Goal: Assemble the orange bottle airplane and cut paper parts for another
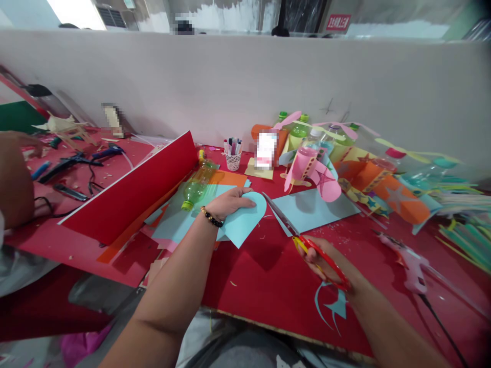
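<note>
Pinching, head view: left hand (226,204) had thumb over the curved blue paper (242,224), just to six o'clock of the view's middle. Right hand (334,256), near four o'clock from the paper, gripped red-handled scissors (287,221), tip beside the paper's rounded edge. Blue offcut (338,306) lay at six o'clock from that hand, glue gun (412,261) at three. Green bottle (196,188) lay at ten from the left hand.

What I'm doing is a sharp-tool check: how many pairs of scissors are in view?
1: the scissors in the right hand, blades just right of the light-blue paper in the left hand. More may be hidden elsewhere.
</note>
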`<move>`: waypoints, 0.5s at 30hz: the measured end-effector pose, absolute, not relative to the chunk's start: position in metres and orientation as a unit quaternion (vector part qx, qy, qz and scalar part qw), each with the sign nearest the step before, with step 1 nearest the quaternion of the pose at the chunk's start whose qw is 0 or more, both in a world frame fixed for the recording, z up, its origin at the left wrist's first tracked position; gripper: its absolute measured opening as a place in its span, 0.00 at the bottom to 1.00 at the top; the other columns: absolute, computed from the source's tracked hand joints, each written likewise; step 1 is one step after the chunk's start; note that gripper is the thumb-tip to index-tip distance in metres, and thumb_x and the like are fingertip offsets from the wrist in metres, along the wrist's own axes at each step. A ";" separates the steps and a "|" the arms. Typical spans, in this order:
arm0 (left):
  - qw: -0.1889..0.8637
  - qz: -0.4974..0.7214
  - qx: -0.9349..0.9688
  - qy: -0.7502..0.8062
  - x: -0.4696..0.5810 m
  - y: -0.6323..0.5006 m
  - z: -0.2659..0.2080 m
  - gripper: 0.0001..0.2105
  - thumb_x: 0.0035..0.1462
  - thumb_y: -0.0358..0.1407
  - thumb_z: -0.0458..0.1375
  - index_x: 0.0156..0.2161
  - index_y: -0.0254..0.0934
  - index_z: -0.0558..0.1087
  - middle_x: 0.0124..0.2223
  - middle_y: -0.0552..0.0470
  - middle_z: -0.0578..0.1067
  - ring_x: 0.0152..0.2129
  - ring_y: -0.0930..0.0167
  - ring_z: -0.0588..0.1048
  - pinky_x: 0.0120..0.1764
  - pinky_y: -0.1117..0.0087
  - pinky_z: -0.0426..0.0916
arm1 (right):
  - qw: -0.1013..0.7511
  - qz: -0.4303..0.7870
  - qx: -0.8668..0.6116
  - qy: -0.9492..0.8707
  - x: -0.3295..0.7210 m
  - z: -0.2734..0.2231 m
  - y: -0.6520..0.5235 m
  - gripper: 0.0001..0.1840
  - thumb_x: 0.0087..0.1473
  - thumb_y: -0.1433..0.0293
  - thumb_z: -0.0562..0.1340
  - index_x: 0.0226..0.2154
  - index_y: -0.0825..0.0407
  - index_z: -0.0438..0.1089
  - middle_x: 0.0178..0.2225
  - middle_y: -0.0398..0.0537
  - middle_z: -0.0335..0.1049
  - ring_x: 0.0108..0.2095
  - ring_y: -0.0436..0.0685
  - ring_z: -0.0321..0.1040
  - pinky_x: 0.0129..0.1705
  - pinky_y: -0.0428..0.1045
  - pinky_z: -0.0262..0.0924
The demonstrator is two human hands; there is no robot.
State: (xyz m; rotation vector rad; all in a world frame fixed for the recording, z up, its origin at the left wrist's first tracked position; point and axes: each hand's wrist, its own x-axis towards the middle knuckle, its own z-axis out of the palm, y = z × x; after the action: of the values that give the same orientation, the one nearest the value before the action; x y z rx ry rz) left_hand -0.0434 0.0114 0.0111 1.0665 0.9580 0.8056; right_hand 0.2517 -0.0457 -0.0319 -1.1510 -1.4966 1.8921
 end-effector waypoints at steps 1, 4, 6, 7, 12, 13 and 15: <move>0.685 0.369 0.466 0.421 -0.042 0.011 0.011 0.12 0.44 0.34 0.67 0.36 0.34 0.74 0.30 0.50 0.78 0.23 0.71 0.76 0.27 0.70 0.72 | 0.246 0.680 -0.417 -0.550 0.251 -0.033 -0.046 0.32 0.38 0.41 0.64 0.24 0.50 0.55 0.16 0.33 0.51 0.10 0.41 0.43 0.11 0.43 0.36; 0.686 0.422 0.426 0.413 -0.036 0.012 0.007 0.13 0.45 0.35 0.67 0.38 0.35 0.74 0.31 0.50 0.79 0.24 0.70 0.77 0.29 0.69 0.73 | 0.276 0.656 -0.415 -0.567 0.251 -0.036 -0.045 0.34 0.39 0.36 0.60 0.25 0.50 0.56 0.16 0.33 0.52 0.09 0.41 0.45 0.11 0.42 0.37; 0.674 0.468 0.393 0.415 -0.030 0.014 0.003 0.14 0.45 0.35 0.68 0.38 0.36 0.74 0.31 0.50 0.79 0.23 0.71 0.77 0.29 0.69 0.73 | 0.303 0.642 -0.420 -0.565 0.252 -0.039 -0.044 0.34 0.42 0.36 0.58 0.25 0.51 0.57 0.17 0.34 0.53 0.09 0.41 0.46 0.11 0.42 0.39; 0.666 0.491 0.377 0.417 -0.027 0.015 0.000 0.14 0.44 0.35 0.68 0.37 0.35 0.74 0.31 0.50 0.79 0.24 0.71 0.77 0.30 0.69 0.74 | 0.318 0.638 -0.421 -0.561 0.252 -0.040 -0.043 0.33 0.43 0.37 0.58 0.26 0.51 0.58 0.18 0.34 0.54 0.09 0.40 0.46 0.11 0.42 0.40; 0.629 0.571 0.323 0.417 -0.012 0.019 -0.012 0.16 0.39 0.37 0.71 0.34 0.34 0.74 0.29 0.51 0.79 0.24 0.71 0.77 0.34 0.68 0.73 | 0.370 0.640 -0.429 -0.519 0.251 -0.046 -0.042 0.31 0.47 0.40 0.58 0.30 0.52 0.62 0.21 0.35 0.56 0.10 0.40 0.48 0.10 0.40 0.43; 0.626 0.578 0.320 0.415 -0.010 0.019 -0.013 0.17 0.38 0.37 0.71 0.34 0.33 0.74 0.28 0.51 0.79 0.24 0.71 0.76 0.34 0.69 0.73 | 0.371 0.643 -0.430 -0.514 0.251 -0.046 -0.042 0.31 0.46 0.39 0.58 0.30 0.52 0.63 0.21 0.35 0.56 0.10 0.40 0.48 0.10 0.40 0.43; 0.621 0.589 0.315 0.411 -0.007 0.018 -0.013 0.17 0.36 0.38 0.72 0.33 0.33 0.74 0.28 0.52 0.78 0.24 0.72 0.76 0.33 0.69 0.73 | 0.372 0.647 -0.427 -0.510 0.251 -0.048 -0.043 0.31 0.46 0.40 0.58 0.30 0.52 0.63 0.22 0.36 0.57 0.10 0.40 0.48 0.10 0.40 0.43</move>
State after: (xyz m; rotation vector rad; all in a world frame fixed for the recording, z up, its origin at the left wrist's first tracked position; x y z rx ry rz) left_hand -0.0071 0.0180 -0.0125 0.7244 0.9437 1.3527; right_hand 0.2508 -0.0426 -0.0478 -1.0933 -1.3077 1.6593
